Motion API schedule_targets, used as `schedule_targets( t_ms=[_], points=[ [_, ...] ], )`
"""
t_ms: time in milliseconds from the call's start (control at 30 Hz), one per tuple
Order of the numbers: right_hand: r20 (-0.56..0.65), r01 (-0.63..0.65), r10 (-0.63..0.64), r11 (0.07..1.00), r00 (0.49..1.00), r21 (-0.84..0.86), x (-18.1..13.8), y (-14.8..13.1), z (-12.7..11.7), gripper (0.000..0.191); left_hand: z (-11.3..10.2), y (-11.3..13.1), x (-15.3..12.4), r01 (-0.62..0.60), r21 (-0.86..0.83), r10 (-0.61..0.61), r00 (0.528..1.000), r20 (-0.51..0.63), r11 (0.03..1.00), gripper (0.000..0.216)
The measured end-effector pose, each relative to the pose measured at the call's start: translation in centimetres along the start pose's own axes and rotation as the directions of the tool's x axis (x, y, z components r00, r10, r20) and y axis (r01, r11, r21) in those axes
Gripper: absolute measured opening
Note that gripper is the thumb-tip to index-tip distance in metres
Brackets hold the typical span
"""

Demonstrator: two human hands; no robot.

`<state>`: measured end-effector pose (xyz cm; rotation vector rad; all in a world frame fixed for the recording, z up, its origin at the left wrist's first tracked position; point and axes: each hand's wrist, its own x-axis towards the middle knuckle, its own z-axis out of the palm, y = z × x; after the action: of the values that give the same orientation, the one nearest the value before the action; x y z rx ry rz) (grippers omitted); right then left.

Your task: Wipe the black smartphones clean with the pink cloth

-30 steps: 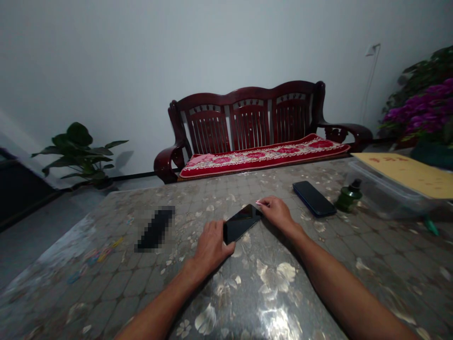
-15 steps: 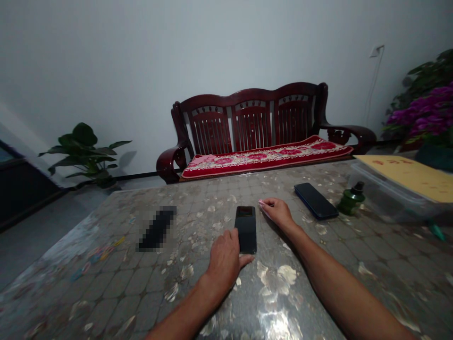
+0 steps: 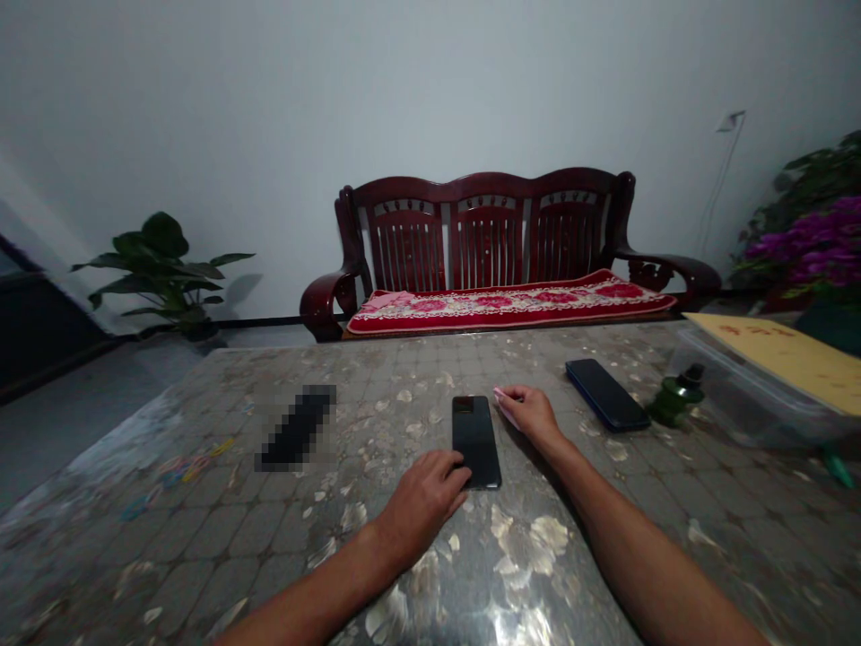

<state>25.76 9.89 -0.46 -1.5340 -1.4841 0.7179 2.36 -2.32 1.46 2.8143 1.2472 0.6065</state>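
A dark smartphone (image 3: 479,440) lies flat on the table, in front of me. At its lower left corner my left hand (image 3: 430,484) rests with curled fingers, the tips pressed on the phone's edge and the thumb just below. Right of the phone's top end, my right hand (image 3: 531,414) is closed in a pinch. A small piece of thin pink cloth (image 3: 504,402) sticks out from its fingertips, mostly hidden by the hand. The cloth is beside the phone, not over it.
A second phone (image 3: 607,395) lies at the right, beside a green bottle (image 3: 676,397) and a clear plastic box (image 3: 740,413) with a yellow sheet (image 3: 780,354) on top. A pixelated dark object (image 3: 296,431) and colourful loops (image 3: 195,462) lie left. A wooden bench (image 3: 484,193) stands beyond the table (image 3: 282,538).
My left hand has shifted its grip, its fingers drawn down to the phone's lower left corner. The phone is turned slightly. My right hand stays beside it with the cloth. The view has shifted slightly.
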Motion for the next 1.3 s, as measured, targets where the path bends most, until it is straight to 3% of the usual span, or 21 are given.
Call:
schedule_targets(
  t_ms=[167,333,600,800,967,1167,1300],
  points=[
    [0.051,0.141,-0.138,0.989,0.989,-0.051,-0.7,-0.8,0.0,0.031,0.8,-1.4,-0.7,-0.196,-0.036,0.192,0.977,-0.092,0.98,0.022],
    [0.105,0.282,-0.265,0.935,0.958,-0.213,-1.4,-2.7,-0.2,0.028,0.6,-1.4,-0.8,-0.192,-0.067,0.186,0.979,-0.088,0.979,0.024],
    [0.263,0.309,-0.191,0.782,0.946,-0.542,-1.5,-5.7,-0.3,0.027,0.6,-1.5,-0.7,-0.188,-0.089,0.181,0.981,-0.075,0.978,0.026],
    [0.299,0.297,-0.118,0.674,0.947,-0.676,-1.0,-6.3,0.2,0.03,1.4,-1.8,-0.6,-0.228,-0.08,0.218,0.969,-0.112,0.97,0.022],
    [0.314,0.319,-0.119,0.61,0.942,-0.725,-0.6,-6.8,1.4,0.031,1.4,-1.8,-0.3,-0.246,-0.05,0.236,0.96,-0.153,0.968,0.019],
    [0.393,0.42,-0.18,0.579,0.902,-0.699,-1.0,-8.1,3.7,0.032,1.5,-1.8,-0.3,-0.244,-0.045,0.235,0.961,-0.148,0.969,0.02],
    [0.428,0.448,-0.181,0.575,0.885,-0.685,-1.0,-8.2,3.0,0.03,1.6,-2.0,-0.4,-0.248,-0.058,0.236,0.959,-0.157,0.967,0.022]
  ],
)
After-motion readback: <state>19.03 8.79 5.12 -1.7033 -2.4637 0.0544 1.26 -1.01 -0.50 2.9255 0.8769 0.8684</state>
